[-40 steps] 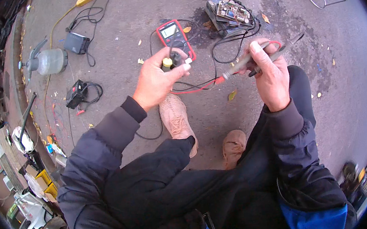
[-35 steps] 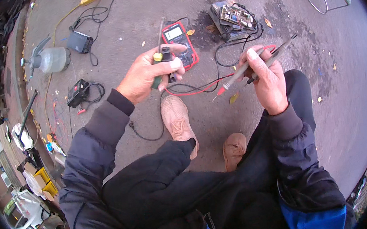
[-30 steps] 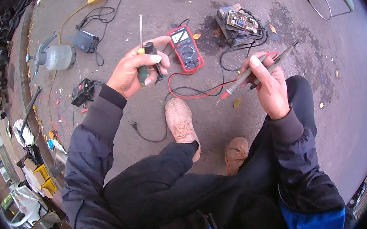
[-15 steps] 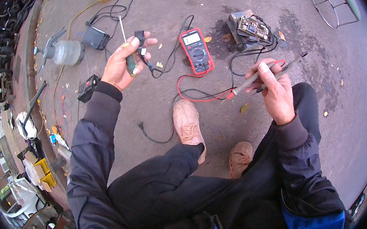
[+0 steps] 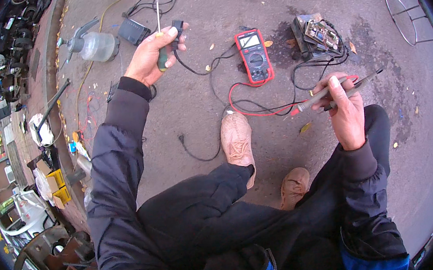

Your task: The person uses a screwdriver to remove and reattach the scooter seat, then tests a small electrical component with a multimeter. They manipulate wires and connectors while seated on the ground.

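My left hand (image 5: 151, 56) is closed around a screwdriver (image 5: 162, 60) with a green handle, its bare shaft pointing away from me. The same fingers also grip a black connector (image 5: 177, 25) with a dark cable trailing down to the right. In my right hand (image 5: 348, 118) two grey test probes (image 5: 316, 98) lie side by side, one with a red tip end angled left. Between my hands, on the ground, rests a red multimeter (image 5: 255, 57) with its display lit; red and black leads run from it. The probe tips touch nothing.
A circuit board (image 5: 322, 35) sits on a dark box (image 5: 300, 34) with cables, right of the multimeter. At the far left stand a clear pump sprayer (image 5: 97, 46) and a black box (image 5: 134, 32). A stool frame (image 5: 409, 17) stands far right. Cables cross the pavement near my shoes (image 5: 237, 138).
My left hand has moved farther away with the screwdriver and connector. The white piece below the connector no longer shows; a white bit now appears at my left shoe's toe. The view has shifted left.
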Available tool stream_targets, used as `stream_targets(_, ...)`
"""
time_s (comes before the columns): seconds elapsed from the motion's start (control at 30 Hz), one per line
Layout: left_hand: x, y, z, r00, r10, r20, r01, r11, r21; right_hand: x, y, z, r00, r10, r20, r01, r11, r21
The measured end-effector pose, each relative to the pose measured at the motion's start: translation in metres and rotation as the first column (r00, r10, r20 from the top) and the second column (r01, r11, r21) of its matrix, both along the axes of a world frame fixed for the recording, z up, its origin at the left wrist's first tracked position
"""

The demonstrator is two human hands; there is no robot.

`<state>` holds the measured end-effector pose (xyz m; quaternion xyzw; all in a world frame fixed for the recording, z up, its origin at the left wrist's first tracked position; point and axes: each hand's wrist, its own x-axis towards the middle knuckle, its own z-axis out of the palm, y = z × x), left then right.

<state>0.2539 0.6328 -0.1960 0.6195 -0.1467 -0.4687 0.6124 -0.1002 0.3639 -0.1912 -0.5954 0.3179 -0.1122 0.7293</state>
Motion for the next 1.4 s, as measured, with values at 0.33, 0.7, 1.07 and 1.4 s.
stream_targets(0.33, -0.038, -0.022, 0.02, 0.939, -0.34, 0.045, 0.339, 0.941, 0.02, 0.035, 0.016, 0.02, 0.928, -0.211, 0.307, 0.102, 0.937, 0.333)
stream_targets(0.7, -0.056, -0.035, 0.023, 0.875, -0.483, 0.029, 0.482, 0.875, 0.046, 0.057, 0.035, 0.021, 0.915, -0.187, 0.357, 0.083, 0.955, 0.286)
stream_targets(1.07, -0.059, -0.038, 0.023, 0.856, -0.515, 0.046, 0.508, 0.854, 0.107, 0.061, 0.035, 0.011, 0.919, -0.18, 0.352, 0.078, 0.956, 0.284)
stream_targets(1.4, -0.059, -0.036, 0.022, 0.864, -0.502, 0.039, 0.495, 0.861, 0.114, 0.062, 0.03, 0.005, 0.932, -0.132, 0.338, 0.041, 0.964, 0.263)
